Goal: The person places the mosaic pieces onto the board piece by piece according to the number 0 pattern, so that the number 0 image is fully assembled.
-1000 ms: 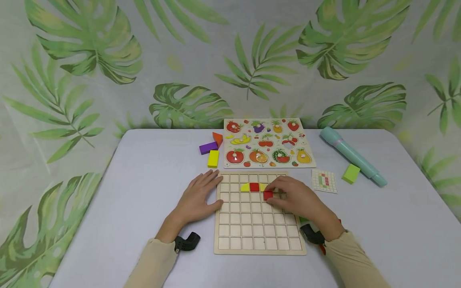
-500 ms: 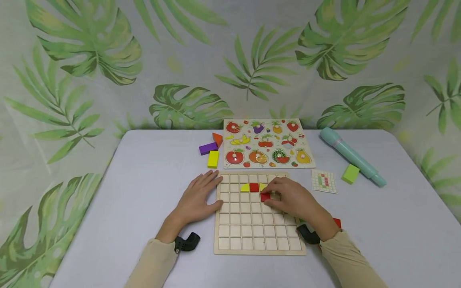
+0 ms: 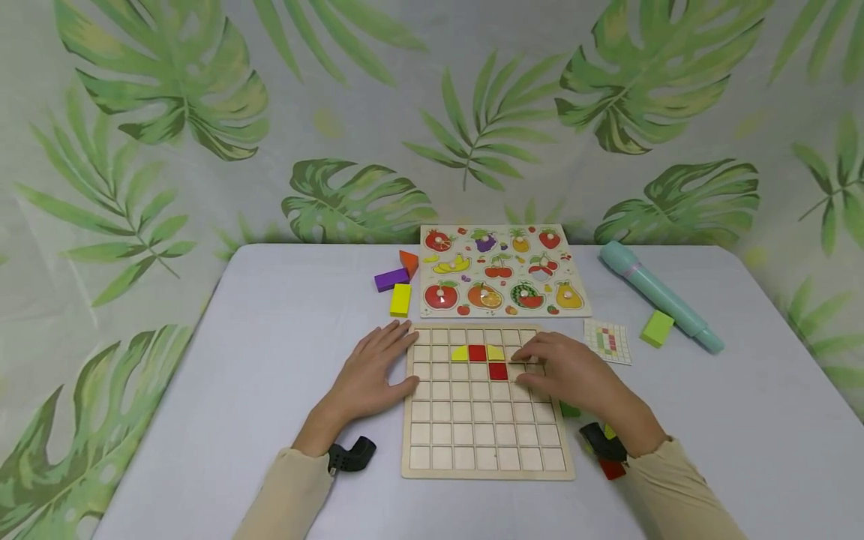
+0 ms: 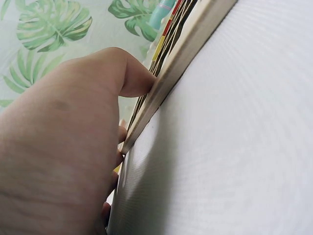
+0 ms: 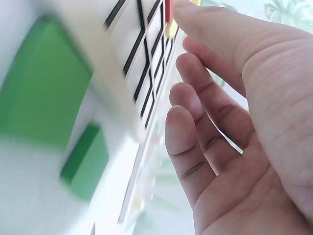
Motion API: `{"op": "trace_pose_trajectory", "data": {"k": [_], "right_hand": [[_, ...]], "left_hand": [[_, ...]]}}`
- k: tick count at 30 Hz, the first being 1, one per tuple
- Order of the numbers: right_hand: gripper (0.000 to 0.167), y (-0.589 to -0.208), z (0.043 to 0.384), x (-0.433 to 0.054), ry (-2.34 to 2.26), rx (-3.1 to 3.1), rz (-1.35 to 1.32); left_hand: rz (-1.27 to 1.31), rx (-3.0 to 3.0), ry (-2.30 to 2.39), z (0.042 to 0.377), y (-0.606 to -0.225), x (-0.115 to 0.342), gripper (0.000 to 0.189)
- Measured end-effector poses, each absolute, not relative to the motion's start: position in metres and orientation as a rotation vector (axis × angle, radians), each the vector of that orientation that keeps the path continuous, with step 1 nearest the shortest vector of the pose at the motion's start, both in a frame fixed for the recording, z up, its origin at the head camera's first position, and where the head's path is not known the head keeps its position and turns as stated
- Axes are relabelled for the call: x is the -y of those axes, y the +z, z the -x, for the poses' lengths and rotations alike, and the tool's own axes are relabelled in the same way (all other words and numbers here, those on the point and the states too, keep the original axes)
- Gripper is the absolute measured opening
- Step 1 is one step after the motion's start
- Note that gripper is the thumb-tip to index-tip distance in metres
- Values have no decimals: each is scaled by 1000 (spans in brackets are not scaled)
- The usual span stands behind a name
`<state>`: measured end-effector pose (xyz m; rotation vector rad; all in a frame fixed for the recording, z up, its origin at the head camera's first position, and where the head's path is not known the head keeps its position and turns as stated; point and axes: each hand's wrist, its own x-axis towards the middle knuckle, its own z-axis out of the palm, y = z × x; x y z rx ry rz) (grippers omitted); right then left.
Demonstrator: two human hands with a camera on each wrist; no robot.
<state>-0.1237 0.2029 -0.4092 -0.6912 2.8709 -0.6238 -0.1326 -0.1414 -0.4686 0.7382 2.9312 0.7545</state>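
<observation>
A wooden grid board (image 3: 442,435) lies on the white table. In its second row, a red square (image 3: 477,353) sits between two yellow pieces with a rounded corner, the left yellow piece (image 3: 460,353) and the right yellow piece (image 3: 496,352). Below the right yellow one lies another red square (image 3: 498,371). My right hand (image 3: 574,375) hovers just right of it, fingers and thumb apart, holding nothing. In the right wrist view, the fingers are loosely bent. My left hand (image 3: 371,375) rests at the board's left edge; its thumb (image 4: 139,83) touches the rim in the left wrist view.
Behind the board stands a fruit peg puzzle (image 3: 498,281). Left of it are orange (image 3: 408,262), purple (image 3: 391,280) and yellow blocks (image 3: 400,300). A pattern card (image 3: 607,342), light green block (image 3: 658,328) and teal stick (image 3: 664,294) lie right. Green (image 3: 570,410) and red blocks (image 3: 612,469) lie near my right wrist.
The lower red square has shifted left into a cell, and my right hand has let go of it and drawn back to the right. My left hand has stayed put.
</observation>
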Motion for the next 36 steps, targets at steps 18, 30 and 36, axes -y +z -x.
{"op": "trace_pose_trajectory", "data": {"k": [18,30,36], "right_hand": [[30,-402,93,-277,-621,-2948,556],[35,-406,75,-313,-652,-2914,470],[37,-412,67,-324,-645,-2898,448]], "left_hand": [[-728,-2938,732,132,-468,140,72],[-729,-2925,750,133,-467,141,71],[-732,-2929,764,133,-467,141,70]]}}
